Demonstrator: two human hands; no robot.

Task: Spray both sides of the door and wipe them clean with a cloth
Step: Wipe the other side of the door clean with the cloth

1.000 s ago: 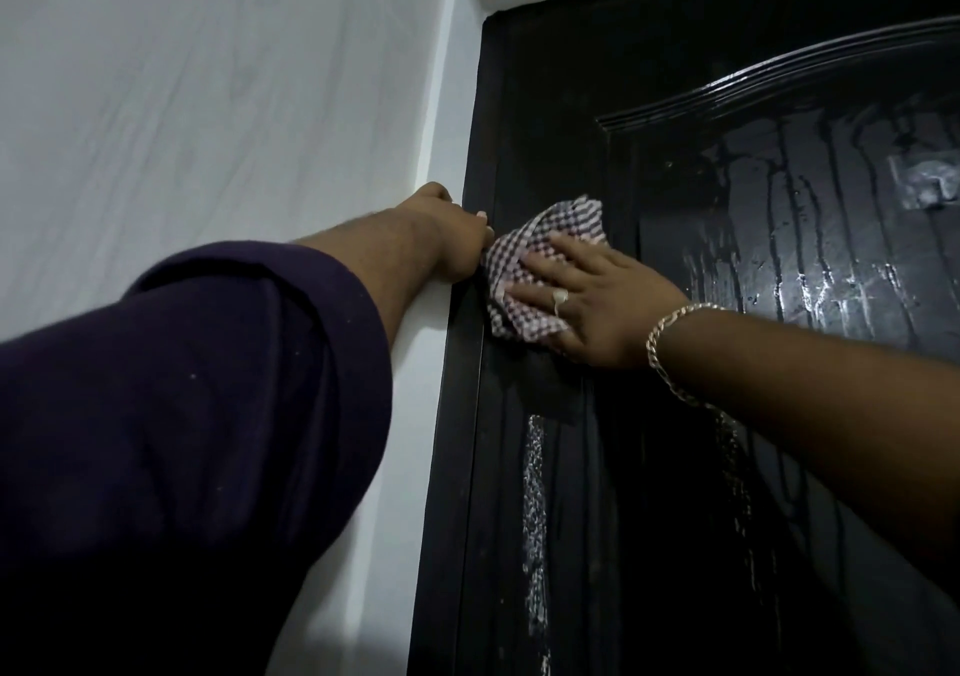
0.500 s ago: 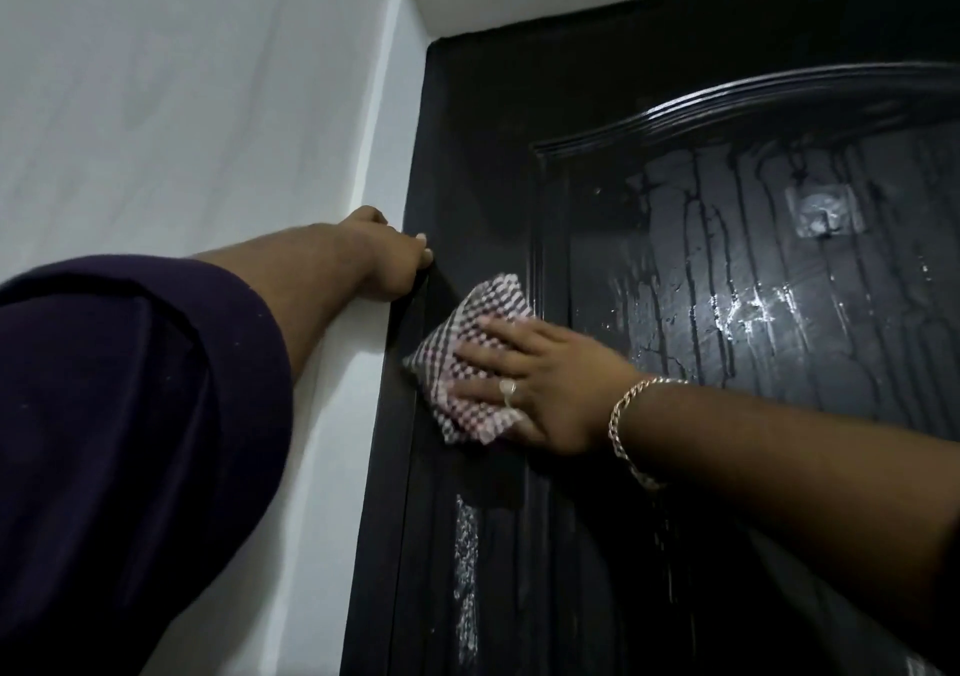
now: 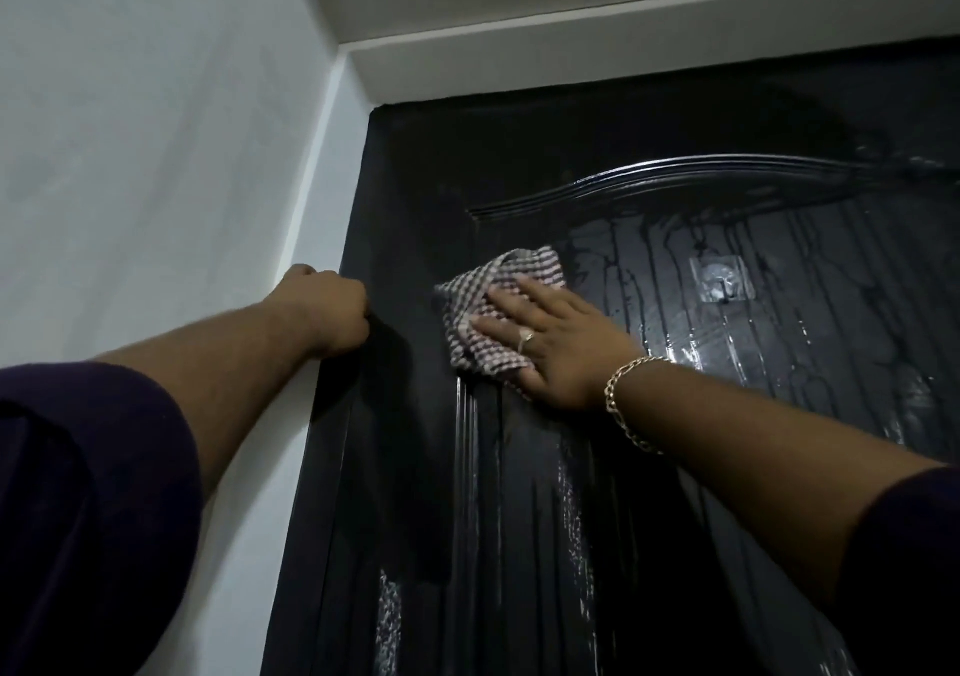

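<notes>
Seemingly soft and light, the checked cloth is pressed flat by the straight fingers of the right hand against the wet, probably slippery black door at frame centre, while the door's left edge is gripped by the curled left hand.
</notes>
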